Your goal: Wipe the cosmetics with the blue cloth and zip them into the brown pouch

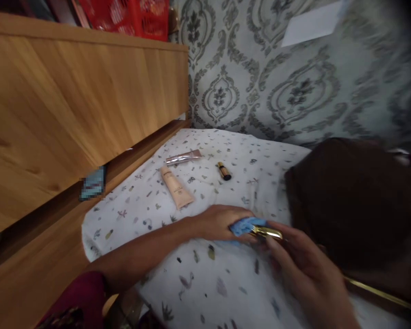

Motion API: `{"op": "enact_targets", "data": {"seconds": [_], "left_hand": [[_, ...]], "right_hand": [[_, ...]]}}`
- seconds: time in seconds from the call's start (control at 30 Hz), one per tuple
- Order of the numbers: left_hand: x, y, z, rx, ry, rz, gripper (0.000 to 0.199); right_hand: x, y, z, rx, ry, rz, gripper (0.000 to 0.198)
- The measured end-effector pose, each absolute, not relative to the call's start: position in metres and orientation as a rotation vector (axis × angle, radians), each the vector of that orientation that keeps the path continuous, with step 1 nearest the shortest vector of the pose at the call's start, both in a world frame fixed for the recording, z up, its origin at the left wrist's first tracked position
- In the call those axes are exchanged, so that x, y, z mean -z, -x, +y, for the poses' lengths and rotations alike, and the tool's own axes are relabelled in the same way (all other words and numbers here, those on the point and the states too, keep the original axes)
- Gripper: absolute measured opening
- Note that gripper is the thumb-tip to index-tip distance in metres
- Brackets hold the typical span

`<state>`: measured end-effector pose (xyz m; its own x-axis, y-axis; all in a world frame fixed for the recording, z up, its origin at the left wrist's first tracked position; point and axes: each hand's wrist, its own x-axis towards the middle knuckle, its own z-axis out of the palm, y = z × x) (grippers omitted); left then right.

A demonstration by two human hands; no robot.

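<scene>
My left hand (222, 222) reaches in from the lower left, its fingers closed on a crumpled blue cloth (247, 225). The cloth lies against a shiny gold tube (271, 232), which my right hand (308, 265) pinches between thumb and fingers. Part of the tube is hidden by the cloth and fingers, so its kind is unclear. Beyond my hands, a peach squeeze tube (176, 188), a metallic pink tube (184, 157) and a small gold-and-black bottle (223, 171) lie on a white printed cloth (205, 278).
A large dark brown object (349, 196), possibly a bag, stands at the right. Along the left runs a wooden cabinet (99, 91) with a red plastic basket (150, 20) on top. Patterned wallpaper (226, 91) closes off the back.
</scene>
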<state>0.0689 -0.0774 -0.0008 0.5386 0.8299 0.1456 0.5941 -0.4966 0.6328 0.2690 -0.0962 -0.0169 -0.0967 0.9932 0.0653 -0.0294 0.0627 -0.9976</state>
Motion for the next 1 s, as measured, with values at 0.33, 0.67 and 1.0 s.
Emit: {"op": "enact_targets", "data": {"seconds": [0.33,0.67,1.0], "left_hand": [[0.015,-0.074,-0.084,-0.733,-2.478,1.146,0.043],[0.017,-0.07,-0.084,-0.743,-2.461,1.08,0.031],[0.006,-0.072,-0.082,-0.783,-2.097,1.016,0.035]], "right_hand": [[0.021,-0.27,-0.096,-1.341,0.992,-1.332,0.033],[0.028,-0.272,-0.094,-1.322,0.977,-1.335,0.033],[0.027,-0.273,-0.095,-1.326,0.978,-1.286,0.037]]}}
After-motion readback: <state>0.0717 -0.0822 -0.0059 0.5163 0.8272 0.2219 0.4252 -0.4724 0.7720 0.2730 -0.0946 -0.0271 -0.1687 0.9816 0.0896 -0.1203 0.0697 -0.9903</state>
